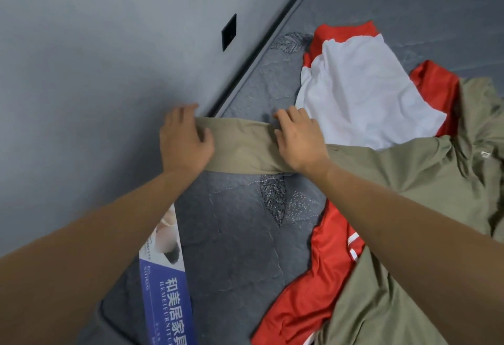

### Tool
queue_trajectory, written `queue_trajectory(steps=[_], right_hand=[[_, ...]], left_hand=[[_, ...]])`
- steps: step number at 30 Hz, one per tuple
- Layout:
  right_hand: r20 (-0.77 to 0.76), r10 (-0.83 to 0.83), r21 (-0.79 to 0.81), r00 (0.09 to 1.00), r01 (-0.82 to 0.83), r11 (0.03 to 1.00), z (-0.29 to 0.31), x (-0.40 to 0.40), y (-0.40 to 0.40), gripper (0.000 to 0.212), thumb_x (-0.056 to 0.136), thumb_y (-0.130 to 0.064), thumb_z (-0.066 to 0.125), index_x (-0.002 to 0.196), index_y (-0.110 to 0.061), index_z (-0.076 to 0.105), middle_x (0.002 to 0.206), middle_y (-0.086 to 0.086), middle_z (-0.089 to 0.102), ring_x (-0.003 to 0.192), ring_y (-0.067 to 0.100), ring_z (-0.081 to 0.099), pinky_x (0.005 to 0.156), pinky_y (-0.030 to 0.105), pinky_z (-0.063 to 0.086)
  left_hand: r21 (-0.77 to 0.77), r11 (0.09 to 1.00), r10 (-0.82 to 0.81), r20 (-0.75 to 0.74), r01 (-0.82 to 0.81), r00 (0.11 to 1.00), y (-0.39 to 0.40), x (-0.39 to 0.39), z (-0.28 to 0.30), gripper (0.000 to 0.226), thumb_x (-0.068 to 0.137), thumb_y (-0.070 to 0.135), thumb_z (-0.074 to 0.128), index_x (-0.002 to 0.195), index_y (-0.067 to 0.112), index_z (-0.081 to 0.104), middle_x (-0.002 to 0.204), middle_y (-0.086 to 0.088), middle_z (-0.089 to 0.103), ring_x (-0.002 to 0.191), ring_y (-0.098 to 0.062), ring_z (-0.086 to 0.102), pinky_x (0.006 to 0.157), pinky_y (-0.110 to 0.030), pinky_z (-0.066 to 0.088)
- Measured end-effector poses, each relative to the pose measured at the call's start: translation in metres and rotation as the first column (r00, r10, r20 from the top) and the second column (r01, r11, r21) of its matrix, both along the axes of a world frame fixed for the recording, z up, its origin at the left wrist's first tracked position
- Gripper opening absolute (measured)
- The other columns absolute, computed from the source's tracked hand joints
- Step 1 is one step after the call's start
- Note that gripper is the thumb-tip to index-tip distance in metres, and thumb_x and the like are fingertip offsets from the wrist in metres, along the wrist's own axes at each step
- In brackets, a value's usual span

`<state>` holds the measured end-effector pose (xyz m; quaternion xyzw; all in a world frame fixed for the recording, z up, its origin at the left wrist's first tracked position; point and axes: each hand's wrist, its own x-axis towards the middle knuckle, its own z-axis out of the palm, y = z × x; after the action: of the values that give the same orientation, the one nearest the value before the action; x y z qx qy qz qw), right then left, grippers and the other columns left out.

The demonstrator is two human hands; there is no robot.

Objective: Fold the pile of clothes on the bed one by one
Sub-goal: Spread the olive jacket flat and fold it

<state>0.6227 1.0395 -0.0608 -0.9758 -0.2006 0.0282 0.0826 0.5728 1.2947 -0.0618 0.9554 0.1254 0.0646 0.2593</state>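
Pressing one khaki sleeve flat, left hand and right hand lie open-fingered.

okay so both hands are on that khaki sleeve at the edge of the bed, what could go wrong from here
The sleeve end sits at the mattress edge by the wall under the left hand; it might slip into the gap. The khaki shirt lies over the red garment, so pulling with the right hand could drag that along.
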Motion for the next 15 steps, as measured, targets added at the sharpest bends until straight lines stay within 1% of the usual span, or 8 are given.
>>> queue_trajectory(steps=[1, 2, 3, 6, 8, 10, 12, 15], right_hand=[[0.019, 0.019, -0.021, 1.0, -0.018, 1.0, 0.001, -0.007, -0.007, 0.023, 0.097, -0.024, 0.056, 0.117, -0.014, 0.056, 0.114, 0.008, 0.057, 0.102, 0.033, 0.052, 0.078, 0.043, 0.038], [0.028, 0.038, -0.035, 0.999, -0.037, 0.999, 0.002, -0.015, -0.015, 0.023, 0.095, -0.024, 0.056, 0.117, -0.016, 0.056, 0.114, 0.007, 0.056, 0.102, 0.031, 0.052, 0.08, 0.043, 0.039], [0.026, 0.048, -0.046, 0.999, -0.047, 0.998, 0.003, -0.021, -0.024, 0.024, 0.094, -0.024, 0.057, 0.116, -0.017, 0.055, 0.114, 0.005, 0.056, 0.103, 0.03, 0.051, 0.084, 0.043, 0.04], [-0.006, 0.025, -0.091, 1.0, -0.025, 0.996, 0.004, -0.037, -0.057, 0.031, 0.087, -0.027, 0.058, 0.117, -0.018, 0.056, 0.114, 0.005, 0.056, 0.106, 0.03, 0.052, 0.089, 0.045, 0.042], [-0.019, 0.008, -0.117, 1.0, -0.01, 0.993, 0.004, -0.043, -0.076, 0.034, 0.085, -0.029, 0.059, 0.117, -0.018, 0.058, 0.112, 0.005, 0.056, 0.105, 0.031, 0.053, 0.089, 0.045, 0.044], [-0.012, -0.015, -0.111, 1.0, 0.014, 0.994, 0.005, -0.047, -0.092, 0.032, 0.082, -0.03, 0.06, 0.112, -0.016, 0.059, 0.108, 0.006, 0.057, 0.102, 0.033, 0.054, 0.085, 0.046, 0.044], [-0.011, -0.062, -0.108, 0.998, 0.06, 0.992, 0.006, -0.049, -0.103, 0.03, 0.08, -0.032, 0.06, 0.104, -0.015, 0.058, 0.103, 0.007, 0.057, 0.098, 0.034, 0.054, 0.079, 0.046, 0.043], [-0.054, -0.119, -0.105, 0.991, 0.113, 0.988, 0.004, -0.048, -0.122, 0.026, 0.08, -0.029, 0.063, 0.099, -0.013, 0.056, 0.101, 0.01, 0.057, 0.094, 0.036, 0.054, 0.074, 0.047, 0.044]], left_hand=[[0.08, 0.99, -0.121, 0.032, 0.119, 0.992, -0.016, 0.0, 0.006, 0.054, 0.085, 0.021, 0.065, 0.137, 0.011, 0.055, 0.133, -0.012, 0.056, 0.125, -0.033, 0.05, 0.104, -0.048, 0.043], [0.109, 0.968, -0.234, 0.047, 0.227, 0.971, -0.033, 0.001, 0.009, 0.055, 0.085, 0.024, 0.065, 0.138, 0.012, 0.055, 0.135, -0.011, 0.056, 0.125, -0.032, 0.051, 0.105, -0.048, 0.044], [0.076, 0.944, -0.323, 0.034, 0.32, 0.946, -0.049, 0.003, 0.008, 0.054, 0.087, 0.025, 0.065, 0.139, 0.013, 0.055, 0.137, -0.009, 0.055, 0.126, -0.03, 0.051, 0.105, -0.048, 0.045], [-0.141, 0.848, -0.524, -0.073, 0.512, 0.848, -0.096, 0.003, 0.003, 0.054, 0.096, 0.029, 0.062, 0.147, 0.018, 0.051, 0.147, 0.0, 0.051, 0.134, -0.024, 0.049, 0.109, -0.049, 0.045], [-0.17, 0.782, -0.619, -0.107, 0.599, 0.778, -0.122, 0.001, -0.001, 0.055, 0.099, 0.032, 0.059, 0.152, 0.021, 0.047, 0.152, 0.004, 0.048, 0.14, -0.021, 0.044, 0.114, -0.047, 0.042], [-0.113, 0.748, -0.662, -0.078, 0.654, 0.745, -0.142, 0.001, -0.005, 0.054, 0.099, 0.032, 0.058, 0.152, 0.022, 0.048, 0.151, 0.004, 0.05, 0.139, -0.02, 0.044, 0.117, -0.043, 0.039], [-0.043, 0.757, -0.653, -0.073, 0.652, 0.754, -0.158, 0.005, -0.011, 0.051, 0.099, 0.035, 0.058, 0.148, 0.022, 0.053, 0.144, 0.002, 0.055, 0.133, -0.022, 0.048, 0.118, -0.043, 0.034], [0.021, 0.794, -0.594, -0.179, 0.607, 0.784, -0.172, 0.019, -0.014, 0.034, 0.1, 0.041, 0.057, 0.128, 0.023, 0.067, 0.121, -0.001, 0.061, 0.118, -0.026, 0.054, 0.107, -0.045, 0.037]])
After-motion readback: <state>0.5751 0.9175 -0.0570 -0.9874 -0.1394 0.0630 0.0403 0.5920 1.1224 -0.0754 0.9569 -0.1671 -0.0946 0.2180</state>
